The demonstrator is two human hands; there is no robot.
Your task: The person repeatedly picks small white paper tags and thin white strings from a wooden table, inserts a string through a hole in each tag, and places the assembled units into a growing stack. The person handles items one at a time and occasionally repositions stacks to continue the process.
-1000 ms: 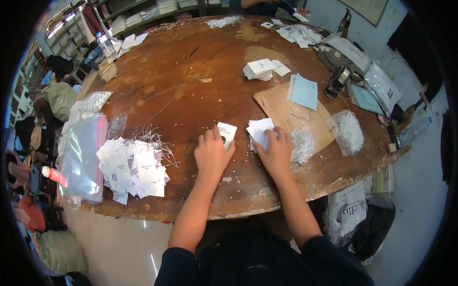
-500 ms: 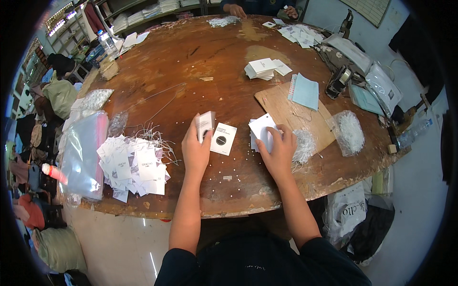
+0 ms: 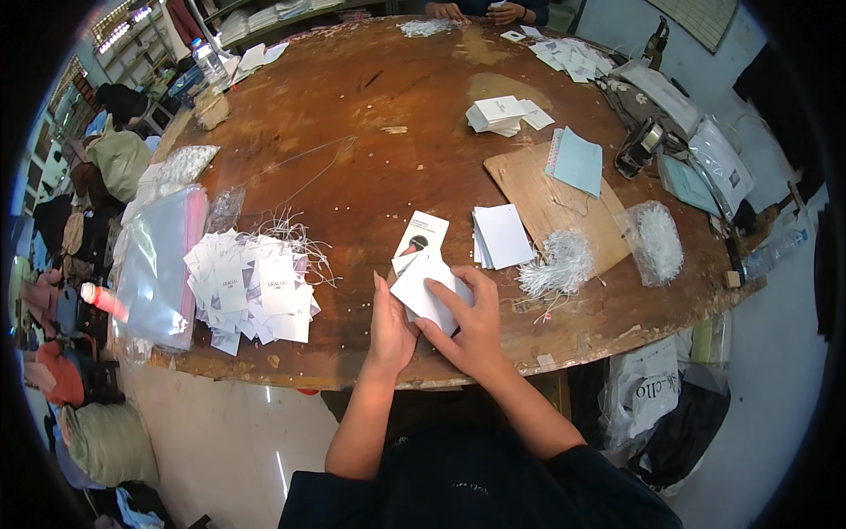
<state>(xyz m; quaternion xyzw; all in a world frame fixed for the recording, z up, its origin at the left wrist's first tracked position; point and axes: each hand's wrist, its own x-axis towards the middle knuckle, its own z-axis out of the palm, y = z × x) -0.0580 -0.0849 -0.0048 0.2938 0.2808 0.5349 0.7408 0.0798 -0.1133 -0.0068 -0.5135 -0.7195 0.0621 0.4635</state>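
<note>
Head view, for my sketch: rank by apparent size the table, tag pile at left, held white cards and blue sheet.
Table
Tag pile
Held white cards and blue sheet: unsure, cards partly covered and nearer.

- This looks like a workshop.
- The wooden table (image 3: 370, 167) is very big, with scratches and chipped edges.
- Lots of small white cards (image 3: 427, 289) are out, many in piles, with bunches of white string (image 3: 560, 263).
- Clear plastic bags (image 3: 159, 264) lie on the left.
- Past them are heaps of cloth (image 3: 60, 379) and a fat green sack (image 3: 110, 445).
- Another person (image 3: 536, 12) is across the table.
</note>
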